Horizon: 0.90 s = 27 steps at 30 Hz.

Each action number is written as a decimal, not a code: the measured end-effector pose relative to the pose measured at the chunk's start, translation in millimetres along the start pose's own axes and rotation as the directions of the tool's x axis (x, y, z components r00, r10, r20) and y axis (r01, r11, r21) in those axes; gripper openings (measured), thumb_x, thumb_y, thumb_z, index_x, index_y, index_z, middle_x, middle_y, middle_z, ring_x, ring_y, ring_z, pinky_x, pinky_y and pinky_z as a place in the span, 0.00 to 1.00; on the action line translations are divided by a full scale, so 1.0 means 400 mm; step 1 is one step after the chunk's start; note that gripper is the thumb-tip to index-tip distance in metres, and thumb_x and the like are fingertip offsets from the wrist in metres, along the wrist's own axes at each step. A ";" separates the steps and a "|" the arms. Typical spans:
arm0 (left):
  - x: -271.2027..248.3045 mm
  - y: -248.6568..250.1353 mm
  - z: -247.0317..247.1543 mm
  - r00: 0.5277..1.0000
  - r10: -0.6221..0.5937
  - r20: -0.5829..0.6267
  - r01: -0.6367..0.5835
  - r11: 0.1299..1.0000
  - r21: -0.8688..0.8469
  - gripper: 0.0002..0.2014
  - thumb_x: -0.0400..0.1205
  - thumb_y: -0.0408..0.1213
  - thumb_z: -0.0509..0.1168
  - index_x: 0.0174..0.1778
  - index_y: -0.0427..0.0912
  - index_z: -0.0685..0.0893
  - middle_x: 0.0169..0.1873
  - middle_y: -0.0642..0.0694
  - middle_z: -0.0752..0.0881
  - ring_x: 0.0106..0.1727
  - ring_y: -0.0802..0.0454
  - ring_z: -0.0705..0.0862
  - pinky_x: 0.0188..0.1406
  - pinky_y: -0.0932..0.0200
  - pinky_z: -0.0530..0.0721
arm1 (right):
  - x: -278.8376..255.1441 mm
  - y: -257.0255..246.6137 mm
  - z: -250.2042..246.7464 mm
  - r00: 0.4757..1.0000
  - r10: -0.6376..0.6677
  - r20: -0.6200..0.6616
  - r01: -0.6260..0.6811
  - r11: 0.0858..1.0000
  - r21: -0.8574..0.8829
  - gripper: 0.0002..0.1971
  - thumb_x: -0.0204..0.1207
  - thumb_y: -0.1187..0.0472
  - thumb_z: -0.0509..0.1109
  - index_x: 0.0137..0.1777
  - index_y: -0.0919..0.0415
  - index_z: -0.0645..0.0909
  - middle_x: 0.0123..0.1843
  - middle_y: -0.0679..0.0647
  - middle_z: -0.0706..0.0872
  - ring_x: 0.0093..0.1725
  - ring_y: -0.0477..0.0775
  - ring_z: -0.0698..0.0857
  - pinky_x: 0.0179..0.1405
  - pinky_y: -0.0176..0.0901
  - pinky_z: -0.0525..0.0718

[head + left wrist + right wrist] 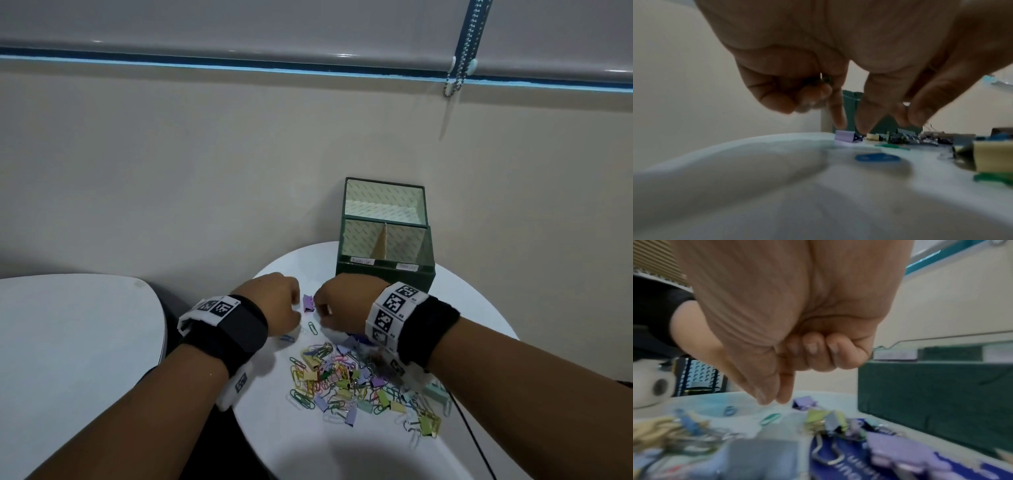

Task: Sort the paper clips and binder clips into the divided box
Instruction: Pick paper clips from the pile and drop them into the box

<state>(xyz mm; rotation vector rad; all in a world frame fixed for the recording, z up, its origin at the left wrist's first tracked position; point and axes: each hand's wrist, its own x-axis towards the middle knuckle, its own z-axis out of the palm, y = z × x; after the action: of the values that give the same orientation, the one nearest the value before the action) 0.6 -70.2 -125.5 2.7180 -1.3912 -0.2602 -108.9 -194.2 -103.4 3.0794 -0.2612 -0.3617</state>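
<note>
Here I see both hands low over the white desk (342, 455), either side of a purple binder clip (308, 303) lying left of the green divided box (385, 274). Only the left wrist view shows the left hand (818, 65) curled round something small and dark; the right hand (797, 337) curls, pinching nothing visible. The clip pile (359, 380) lies nearer.

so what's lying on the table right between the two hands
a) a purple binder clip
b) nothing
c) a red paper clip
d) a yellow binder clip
a: in the head view a purple binder clip lies on the table between the left hand and the right hand, apart from the main pile.
</note>
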 end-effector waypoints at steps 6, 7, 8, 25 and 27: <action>-0.033 -0.025 0.011 0.988 0.065 0.143 -0.061 0.998 -0.033 0.15 0.72 0.48 0.74 0.54 0.59 0.83 0.48 0.56 0.79 0.52 0.54 0.80 0.49 0.60 0.78 | 0.032 -0.056 0.029 0.997 -0.005 0.081 0.011 0.997 -0.077 0.10 0.79 0.52 0.74 0.43 0.58 0.81 0.33 0.49 0.77 0.37 0.53 0.81 0.37 0.42 0.78; -0.035 -0.026 0.011 0.989 0.081 0.126 -0.077 0.996 -0.037 0.14 0.72 0.48 0.74 0.53 0.60 0.85 0.48 0.56 0.78 0.52 0.54 0.80 0.50 0.60 0.78 | 0.035 -0.055 0.028 0.996 0.003 0.085 0.002 0.998 -0.066 0.09 0.79 0.54 0.75 0.45 0.58 0.81 0.33 0.49 0.77 0.38 0.54 0.82 0.38 0.42 0.79; -0.035 -0.027 0.012 0.989 0.098 0.109 -0.094 0.995 -0.044 0.12 0.73 0.48 0.73 0.52 0.60 0.86 0.48 0.57 0.77 0.53 0.54 0.80 0.51 0.60 0.78 | 0.037 -0.054 0.027 0.996 0.008 0.092 -0.003 0.999 -0.053 0.09 0.78 0.54 0.76 0.48 0.59 0.83 0.34 0.49 0.78 0.39 0.54 0.82 0.39 0.42 0.81; -0.002 0.006 0.027 0.975 0.221 -0.014 -0.222 0.975 -0.019 0.07 0.85 0.41 0.55 0.41 0.51 0.73 0.41 0.50 0.78 0.42 0.49 0.78 0.40 0.56 0.73 | -0.008 0.099 -0.054 0.989 0.149 -0.014 -0.137 0.942 0.307 0.05 0.78 0.60 0.68 0.41 0.57 0.76 0.38 0.52 0.79 0.36 0.51 0.75 0.41 0.44 0.79; -0.003 0.012 0.025 0.973 0.230 -0.014 -0.230 0.971 -0.059 0.10 0.87 0.39 0.53 0.40 0.55 0.67 0.39 0.52 0.74 0.40 0.51 0.74 0.39 0.57 0.67 | -0.021 0.187 -0.086 0.955 0.278 -0.106 -0.223 0.905 0.362 0.06 0.78 0.61 0.68 0.41 0.56 0.74 0.39 0.51 0.79 0.37 0.51 0.76 0.40 0.39 0.77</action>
<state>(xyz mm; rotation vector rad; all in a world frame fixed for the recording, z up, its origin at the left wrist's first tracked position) -5.6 -71.9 -134.4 2.4770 -1.6492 -0.2704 -121.1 -266.2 -64.5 3.3253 -0.7876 -0.0681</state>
